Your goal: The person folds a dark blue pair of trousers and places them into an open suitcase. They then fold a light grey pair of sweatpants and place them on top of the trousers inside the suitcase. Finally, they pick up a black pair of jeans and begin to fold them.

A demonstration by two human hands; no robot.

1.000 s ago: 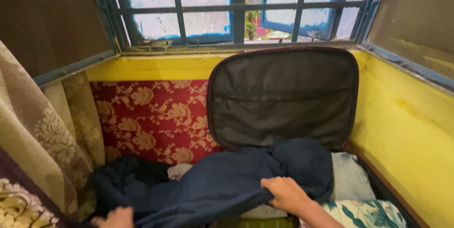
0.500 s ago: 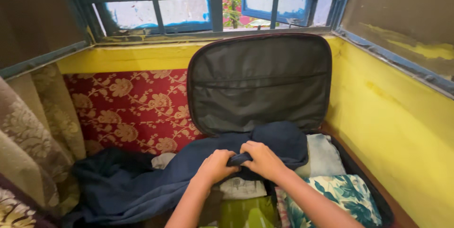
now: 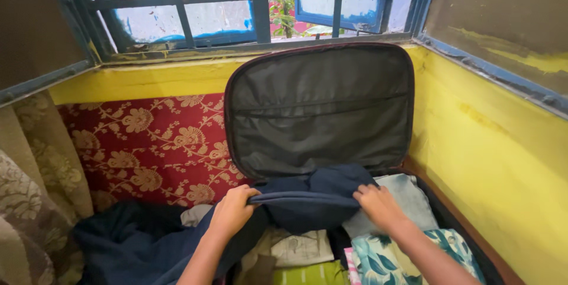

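Hands clench the navy garment [image 3: 307, 199], long axis nine-to-three: left hand [image 3: 234, 208] at nine, right hand [image 3: 378, 205] at three.

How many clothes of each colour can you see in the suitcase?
Dark blue garment: 1
Pale blue cloth: 1
Teal flowered cloth: 1
Cream cloth: 1
Green cloth: 1
Total: 5
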